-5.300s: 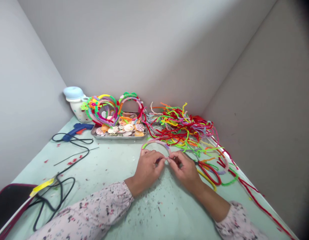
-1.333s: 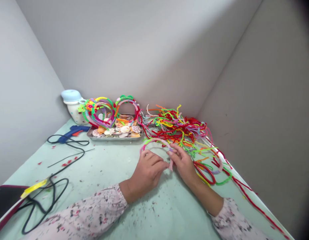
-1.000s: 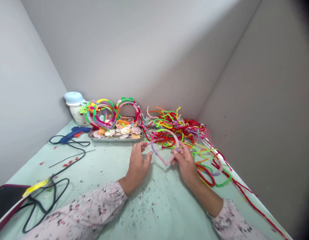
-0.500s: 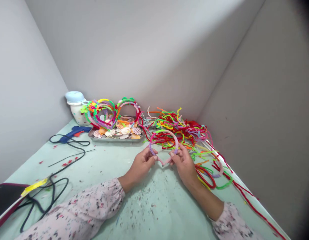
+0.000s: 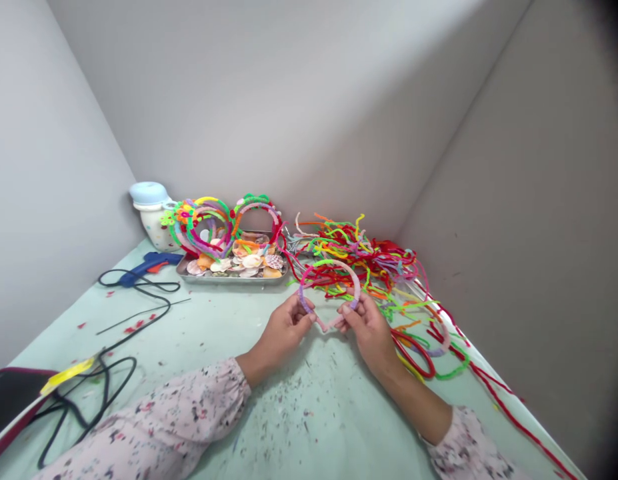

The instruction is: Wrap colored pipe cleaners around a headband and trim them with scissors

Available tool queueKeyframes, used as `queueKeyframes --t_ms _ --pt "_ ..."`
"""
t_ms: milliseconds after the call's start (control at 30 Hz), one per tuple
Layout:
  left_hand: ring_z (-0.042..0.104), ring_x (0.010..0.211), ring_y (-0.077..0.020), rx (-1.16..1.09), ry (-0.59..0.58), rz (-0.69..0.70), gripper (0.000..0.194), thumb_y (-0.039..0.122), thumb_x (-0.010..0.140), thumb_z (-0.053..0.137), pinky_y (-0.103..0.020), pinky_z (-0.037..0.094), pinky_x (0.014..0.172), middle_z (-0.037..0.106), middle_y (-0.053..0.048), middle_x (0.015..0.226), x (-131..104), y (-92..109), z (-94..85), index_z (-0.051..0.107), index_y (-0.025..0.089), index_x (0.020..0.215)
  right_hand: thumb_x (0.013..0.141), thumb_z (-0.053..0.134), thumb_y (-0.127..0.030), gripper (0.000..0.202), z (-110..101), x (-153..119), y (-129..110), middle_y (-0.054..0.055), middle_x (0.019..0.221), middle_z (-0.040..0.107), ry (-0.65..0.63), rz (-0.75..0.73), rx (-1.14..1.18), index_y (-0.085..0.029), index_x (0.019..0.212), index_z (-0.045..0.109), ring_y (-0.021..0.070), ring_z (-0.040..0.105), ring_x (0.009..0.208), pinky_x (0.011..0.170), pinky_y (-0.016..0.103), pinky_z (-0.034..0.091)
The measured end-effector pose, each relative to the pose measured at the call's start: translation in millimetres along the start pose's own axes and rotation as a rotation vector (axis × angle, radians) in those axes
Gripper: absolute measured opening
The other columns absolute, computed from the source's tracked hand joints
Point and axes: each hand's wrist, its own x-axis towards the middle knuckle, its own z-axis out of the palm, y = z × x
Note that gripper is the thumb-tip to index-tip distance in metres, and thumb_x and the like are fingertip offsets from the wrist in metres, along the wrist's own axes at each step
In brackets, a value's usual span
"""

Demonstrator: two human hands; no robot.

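Observation:
A headband (image 5: 355, 283) wrapped in pink, purple and green pipe cleaner is held up over the table, its arch pointing away from me. My left hand (image 5: 289, 323) pinches its left end between thumb and fingers. On the opposite end, my right hand (image 5: 366, 327) is closed the same way. The two ends come close together at the bottom, making a pink point between my hands. Just behind the headband lies a tangled heap of colourful pipe cleaners (image 5: 373, 257).
Seashells fill a metal tray (image 5: 233, 281), with several finished-looking headbands (image 5: 203, 230) leaning there. A blue glue gun (image 5: 139, 270) with a black cord (image 5: 163, 310) lies left, near a white cup with a blue lid (image 5: 151, 193). Red bands (image 5: 423, 357) lie by my right forearm. Walls enclose the table (image 5: 289, 427).
Hardly anything differs. The headband and both hands stay in nearly the same place, with only a slight shift of the right hand.

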Motion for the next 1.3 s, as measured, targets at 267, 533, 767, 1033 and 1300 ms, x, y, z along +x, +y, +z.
queueKeyframes --t_ms 267,533,767,1033,1300 --pt "0.048 0.070 -0.0105 -0.053 -0.045 0.020 0.018 0.026 0.083 0.061 -0.022 0.039 0.065 0.056 0.001 0.080 -2 4 1.0 0.053 0.017 0.095 0.081 0.064 -0.040 0.035 -2 2 -2 -0.001 0.079 0.061 0.015 0.044 0.030 -0.020 0.107 0.053 0.0137 0.059 0.061 0.056 0.027 0.048" --pt "0.049 0.070 -0.0110 0.022 -0.056 0.043 0.014 0.023 0.083 0.059 -0.023 0.040 0.066 0.057 -0.001 0.082 -4 7 0.9 0.053 0.017 0.094 0.079 0.066 -0.040 0.043 -4 5 6 -0.002 0.076 0.063 -0.019 0.125 0.064 -0.019 0.114 0.054 0.0127 0.060 0.057 0.052 0.025 0.047" --pt "0.049 0.067 -0.0121 0.055 -0.052 0.050 0.013 0.019 0.080 0.056 -0.024 0.040 0.063 0.056 0.000 0.079 -10 14 5.2 0.053 0.017 0.092 0.080 0.065 -0.040 0.044 -7 7 8 -0.002 0.072 0.063 -0.076 0.172 0.081 -0.015 0.115 0.056 0.0104 0.057 0.050 0.044 0.022 0.044" --pt "0.049 0.068 -0.0128 0.373 -0.049 0.246 0.025 0.008 0.074 0.051 -0.024 0.039 0.065 0.055 0.001 0.078 -21 21 9.0 0.056 0.018 0.095 0.079 0.063 -0.042 0.047 -7 9 10 -0.005 0.064 0.058 -0.106 0.235 0.099 -0.014 0.115 0.056 0.0095 0.053 0.043 0.039 0.021 0.038" --pt "0.052 0.073 -0.0153 0.486 -0.110 0.329 0.029 0.005 0.074 0.048 -0.026 0.041 0.069 0.057 -0.003 0.084 -23 23 8.8 0.055 0.018 0.099 0.078 0.062 -0.044 0.047 -6 10 10 -0.008 0.060 0.054 -0.097 0.247 0.079 -0.014 0.114 0.056 0.0080 0.048 0.038 0.036 0.020 0.035"
